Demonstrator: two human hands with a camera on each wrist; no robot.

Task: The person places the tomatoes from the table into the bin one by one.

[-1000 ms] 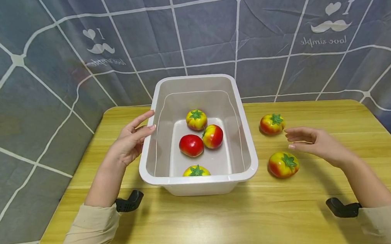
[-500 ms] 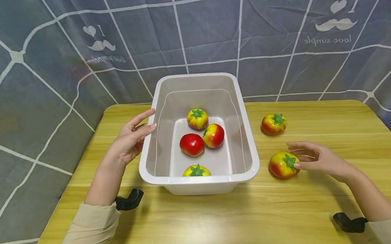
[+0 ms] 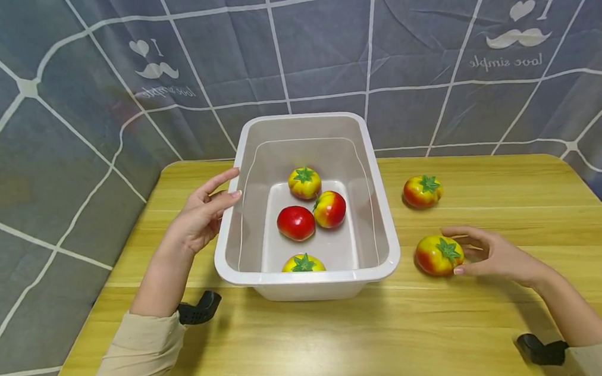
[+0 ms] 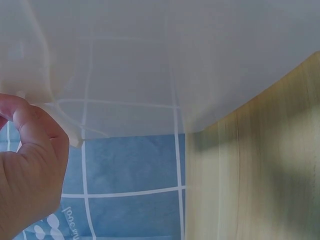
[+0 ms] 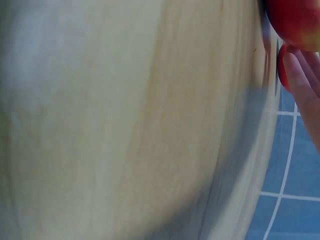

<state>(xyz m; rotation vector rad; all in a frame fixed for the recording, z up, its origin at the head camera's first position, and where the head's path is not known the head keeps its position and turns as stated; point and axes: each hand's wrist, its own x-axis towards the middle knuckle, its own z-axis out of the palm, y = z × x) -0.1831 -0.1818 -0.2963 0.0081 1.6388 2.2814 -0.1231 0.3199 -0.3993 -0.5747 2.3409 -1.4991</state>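
My left hand holds the left rim of a pale grey plastic bin; the index finger and thumb reach the rim, the other fingers are partly hidden. Inside lie a red-and-yellow tomato, a yellow one with a green leafy top, a plain red one, and another yellow tomato half hidden by the near rim. My right hand is beside a yellow-red tomato on the table, its fingers loosely bent and its thumb at the fruit's near right side. Farther back sits a similar tomato.
The wooden table carries the bin and both loose tomatoes. A grey-blue checked curtain hangs behind the table and along its left. Each wrist wears a black camera mount, such as the right one.
My right hand has come nearer along the table, from beside the farther loose tomato to the right side of the nearer one. The left hand and the bin have stayed put.
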